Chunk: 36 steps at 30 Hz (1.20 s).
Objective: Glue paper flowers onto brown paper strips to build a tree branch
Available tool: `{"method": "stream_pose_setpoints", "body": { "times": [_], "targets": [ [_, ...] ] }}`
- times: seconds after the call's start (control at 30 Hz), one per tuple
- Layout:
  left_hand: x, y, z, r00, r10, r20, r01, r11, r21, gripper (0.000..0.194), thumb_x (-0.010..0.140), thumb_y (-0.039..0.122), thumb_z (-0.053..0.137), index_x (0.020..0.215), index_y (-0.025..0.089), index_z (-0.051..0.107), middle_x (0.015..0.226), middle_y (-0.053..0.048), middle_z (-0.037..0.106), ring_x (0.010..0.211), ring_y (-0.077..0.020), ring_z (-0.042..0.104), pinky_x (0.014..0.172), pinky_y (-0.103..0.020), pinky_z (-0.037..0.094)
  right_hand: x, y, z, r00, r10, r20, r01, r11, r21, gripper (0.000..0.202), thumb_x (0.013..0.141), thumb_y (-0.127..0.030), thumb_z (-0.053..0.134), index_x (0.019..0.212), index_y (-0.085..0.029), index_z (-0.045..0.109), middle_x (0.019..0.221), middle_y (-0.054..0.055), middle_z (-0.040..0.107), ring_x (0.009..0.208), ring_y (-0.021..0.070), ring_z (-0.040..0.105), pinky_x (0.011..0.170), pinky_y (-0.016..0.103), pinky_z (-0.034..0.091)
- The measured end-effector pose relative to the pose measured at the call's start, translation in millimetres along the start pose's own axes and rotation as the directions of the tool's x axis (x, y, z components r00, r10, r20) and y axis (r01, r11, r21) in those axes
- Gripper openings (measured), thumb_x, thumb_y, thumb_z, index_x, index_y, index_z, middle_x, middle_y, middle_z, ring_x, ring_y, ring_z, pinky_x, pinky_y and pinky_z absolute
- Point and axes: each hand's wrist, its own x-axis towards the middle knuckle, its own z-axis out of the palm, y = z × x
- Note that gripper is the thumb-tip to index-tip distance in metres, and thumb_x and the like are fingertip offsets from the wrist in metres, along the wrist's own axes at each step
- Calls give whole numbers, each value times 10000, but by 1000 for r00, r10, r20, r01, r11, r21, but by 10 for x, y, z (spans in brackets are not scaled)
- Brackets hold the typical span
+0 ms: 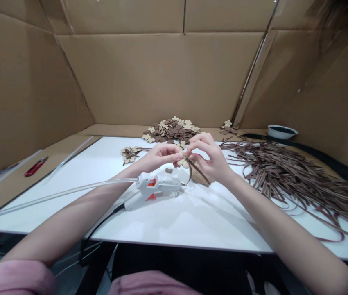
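Between my two hands is a cream flower cutout (pixel 184 162), with a brown strip (pixel 199 172) hanging from it in a loop. My left hand (pixel 164 156) is closed, pinching the flower's left edge between thumb and fingers. My right hand (pixel 207 155) is closed too, its thumb and forefinger on the strip where it meets the flower. Just in front of the hands a white hot glue gun (pixel 158 189) with an orange trigger lies on its side, a long clear glue stick (pixel 69 192) sticking out of its back. A small brown scrap (pixel 169 170) lies near its nozzle.
Behind my hands is a heap of brown and cream flower cutouts (pixel 174 132), with a smaller cluster (pixel 130 155) to the left. Many brown strips (pixel 290 176) spread on the right, near a white bowl (pixel 282 132). A red cutter (pixel 35 167) lies left. Cardboard walls surround the white board (pixel 192 229).
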Motion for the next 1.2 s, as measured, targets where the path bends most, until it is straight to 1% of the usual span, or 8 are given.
{"method": "stream_pose_setpoints", "body": {
  "times": [0.23,0.4,0.53,0.73,0.87,1.0,1.1,1.2],
  "targets": [
    [3,-5,4,1000,-7,5,7,1000,12,289,875,401,639,846,115,663,747,-35,612,680,-119,562,645,-247,429,3,3,-17,998,-52,40,55,993,-102,121,848,-135,593,807,-239,638,939,43,573,939,223,538,875,409,392],
    [-5,6,32,1000,-20,16,20,1000,-14,293,850,409,670,846,116,667,746,-37,619,670,-116,562,638,-243,432,-20,33,18,995,-82,60,91,981,-169,165,844,-90,546,792,-235,604,940,41,585,940,222,528,862,404,373],
    [4,11,61,1000,-23,-6,23,1000,-14,309,848,422,672,810,116,653,716,-29,605,653,-113,549,622,-239,420,-27,37,65,995,-98,24,100,967,-234,200,810,-51,500,785,-235,574,925,43,582,943,233,513,852,411,357],
    [13,12,81,1000,-11,5,11,1000,-28,306,861,412,661,798,113,644,727,-35,608,664,-114,554,634,-244,426,-8,27,77,991,-128,41,134,962,-240,188,793,-46,487,784,-229,523,919,51,563,941,238,497,827,403,363],
    [6,26,70,1000,-10,-4,10,999,-39,323,855,427,662,777,115,629,725,-35,603,657,-113,554,633,-245,432,-9,29,67,995,-94,45,101,973,-207,203,773,-29,477,775,-226,522,903,52,546,919,236,493,818,399,371],
    [-2,58,40,999,11,-44,-10,999,31,327,861,430,652,765,118,633,718,-33,604,665,-113,548,637,-243,431,-11,9,37,999,-33,-4,32,989,-144,198,803,-42,486,799,-229,552,884,47,541,895,229,501,819,396,386],
    [-10,78,18,996,22,-84,-16,997,72,315,857,425,656,779,120,648,715,-32,607,674,-117,556,637,-243,438,-9,-4,-2,1000,4,-21,-7,986,-167,149,842,-96,534,811,-235,579,896,46,559,914,235,516,840,411,379],
    [-17,85,13,992,21,-120,-7,994,113,314,855,425,656,804,115,669,736,-44,626,686,-124,572,642,-246,454,-8,-4,-30,1000,4,-23,-9,974,-227,116,849,-125,574,831,-236,602,906,47,578,934,241,527,859,424,367]
  ]
}}
